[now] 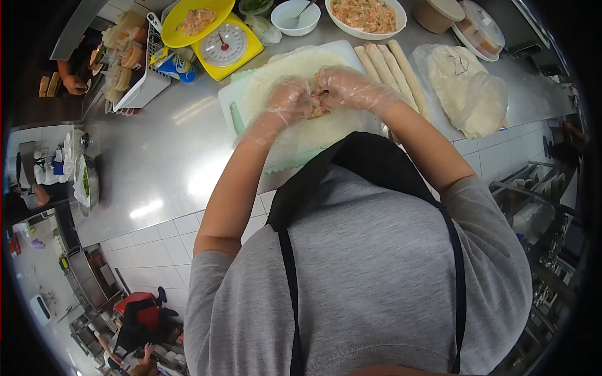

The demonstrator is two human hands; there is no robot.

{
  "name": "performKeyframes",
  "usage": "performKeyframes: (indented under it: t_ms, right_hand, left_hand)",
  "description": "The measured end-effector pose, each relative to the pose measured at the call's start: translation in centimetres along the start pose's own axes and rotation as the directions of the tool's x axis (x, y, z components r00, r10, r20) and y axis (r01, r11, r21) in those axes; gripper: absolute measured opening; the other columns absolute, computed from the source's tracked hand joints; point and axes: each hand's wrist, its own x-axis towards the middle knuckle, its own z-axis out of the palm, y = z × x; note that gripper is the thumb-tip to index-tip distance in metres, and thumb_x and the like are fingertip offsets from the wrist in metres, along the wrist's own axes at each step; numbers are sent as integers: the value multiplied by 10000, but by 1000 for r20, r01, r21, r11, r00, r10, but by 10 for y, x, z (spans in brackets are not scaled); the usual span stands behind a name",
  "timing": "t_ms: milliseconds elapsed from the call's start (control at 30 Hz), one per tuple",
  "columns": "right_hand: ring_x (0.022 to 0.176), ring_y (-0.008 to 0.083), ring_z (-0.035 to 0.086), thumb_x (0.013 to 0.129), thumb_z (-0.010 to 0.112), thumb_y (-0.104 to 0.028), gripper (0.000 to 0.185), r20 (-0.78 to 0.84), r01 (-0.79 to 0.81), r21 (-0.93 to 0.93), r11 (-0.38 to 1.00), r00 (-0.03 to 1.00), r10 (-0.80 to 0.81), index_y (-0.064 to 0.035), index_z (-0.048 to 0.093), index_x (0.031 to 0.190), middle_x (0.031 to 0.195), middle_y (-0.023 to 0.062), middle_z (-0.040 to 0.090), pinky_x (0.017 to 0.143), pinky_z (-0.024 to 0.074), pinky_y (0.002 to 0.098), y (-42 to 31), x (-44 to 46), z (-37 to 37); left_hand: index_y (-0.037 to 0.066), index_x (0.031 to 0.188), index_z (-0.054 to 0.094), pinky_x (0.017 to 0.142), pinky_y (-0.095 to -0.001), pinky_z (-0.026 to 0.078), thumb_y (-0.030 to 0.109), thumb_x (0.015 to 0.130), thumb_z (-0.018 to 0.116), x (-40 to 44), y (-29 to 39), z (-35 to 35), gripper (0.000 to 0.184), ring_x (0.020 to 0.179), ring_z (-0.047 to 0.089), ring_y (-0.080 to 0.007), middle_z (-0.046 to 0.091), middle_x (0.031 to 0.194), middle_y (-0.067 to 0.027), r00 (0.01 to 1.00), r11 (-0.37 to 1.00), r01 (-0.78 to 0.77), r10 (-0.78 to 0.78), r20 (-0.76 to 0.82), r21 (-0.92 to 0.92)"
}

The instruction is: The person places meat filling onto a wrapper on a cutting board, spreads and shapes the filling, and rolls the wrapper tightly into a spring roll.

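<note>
Both my hands wear clear plastic gloves and meet over a pale, thin round wrapper point(266, 81) on a cutting board point(227, 98). My left hand point(288, 97) curls its fingers against the left side of a clump of orange-pink chopped filling point(320, 106). From the right, my right hand point(351, 88) presses on the same clump with bent fingers. Fingers and gloves partly hide the filling. Several long pale rolls point(395, 72) lie side by side just right of the board. Farther right, a plastic bag point(467, 88) covers a stack of pale wrappers.
Behind the board stand a yellow scale point(224, 47) with a yellow plate point(169, 28), a white bowl point(295, 19) with a spoon, and a bowl of filling point(367, 15). A blue can point(175, 66) leans by a white basket point(147, 91). Other people are at the left edge.
</note>
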Motion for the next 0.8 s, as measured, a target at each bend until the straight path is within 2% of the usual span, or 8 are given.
performKeyframes:
  t_ms: [133, 300, 400, 467, 533, 600, 667, 800]
  right_hand:
    - [861, 330, 577, 712, 653, -121, 188, 68, -243, -102, 965, 966, 250, -16, 600, 858, 878, 137, 580, 774, 464, 409, -17, 12, 2]
    - [919, 321, 564, 704, 642, -105, 202, 56, -218, -108, 970, 973, 225, -15, 577, 873, 929, 148, 569, 813, 456, 398, -9, 10, 12]
    - [955, 317, 547, 685, 669, -123, 304, 45, -107, 64, 992, 994, 104, -35, 580, 962, 959, 141, 560, 844, 446, 384, -4, 3, -3]
    - [970, 315, 537, 676, 684, -132, 364, 33, -28, 219, 975, 999, 22, -47, 579, 1014, 971, 133, 555, 859, 438, 380, -1, -5, -9]
    - [961, 311, 530, 674, 701, -130, 394, -231, 43, 165, 985, 973, -4, -83, 595, 1051, 949, 122, 557, 857, 432, 387, -3, -15, -8]
    - [955, 312, 530, 683, 710, -137, 371, -193, 11, 108, 994, 981, 10, -90, 605, 1036, 945, 122, 558, 855, 429, 395, -2, -16, 0]
    - [949, 314, 529, 693, 719, -144, 347, -161, -20, 41, 999, 987, 27, -98, 615, 1021, 942, 122, 559, 852, 426, 402, 1, -16, 7]
    - [933, 317, 533, 711, 725, -157, 297, -174, 73, 90, 993, 983, -57, -77, 615, 974, 932, 122, 562, 830, 436, 398, 20, -11, 24]
  left_hand:
    - [28, 809, 641, 687, -408, 462, 188, 701, 675, 2, -4, 5, 196, 753, 578, -367, 607, 790, -187, 996, 999, -24, 21, -85, -38]
    - [62, 889, 671, 687, -372, 467, 211, 686, 722, -8, -17, -7, 258, 761, 611, -300, 640, 808, -134, 994, 992, -95, 90, -69, -79]
    - [91, 1057, 652, 743, -338, 475, 216, 648, 782, -25, 2, -27, 447, 852, 625, -235, 658, 927, -100, 952, 920, 278, -226, 207, -276]
    - [129, 1227, 558, 805, -371, 468, 210, 632, 791, -38, -5, -23, 644, 929, 614, -251, 637, 932, -137, 976, 926, 41, -118, -184, -374]
    - [127, 1244, 532, 816, -380, 461, 247, 623, 797, -39, -6, -17, 686, 930, 608, -267, 634, 941, -138, 952, 966, -58, -23, -305, -253]
    - [124, 1261, 506, 827, -390, 454, 285, 615, 803, -40, 2, -11, 729, 931, 601, -282, 630, 949, -138, 911, 983, -144, 84, -404, -118]
    - [86, 1165, 598, 828, -364, 462, 298, 649, 798, -33, 25, -12, 593, 963, 599, -256, 630, 1061, -131, 993, 974, 56, -78, -92, -220]
    - [78, 1036, 660, 780, -379, 459, 257, 733, 726, -25, 7, 23, 358, 909, 595, -293, 649, 971, -138, 980, 977, 181, -188, -63, -112]
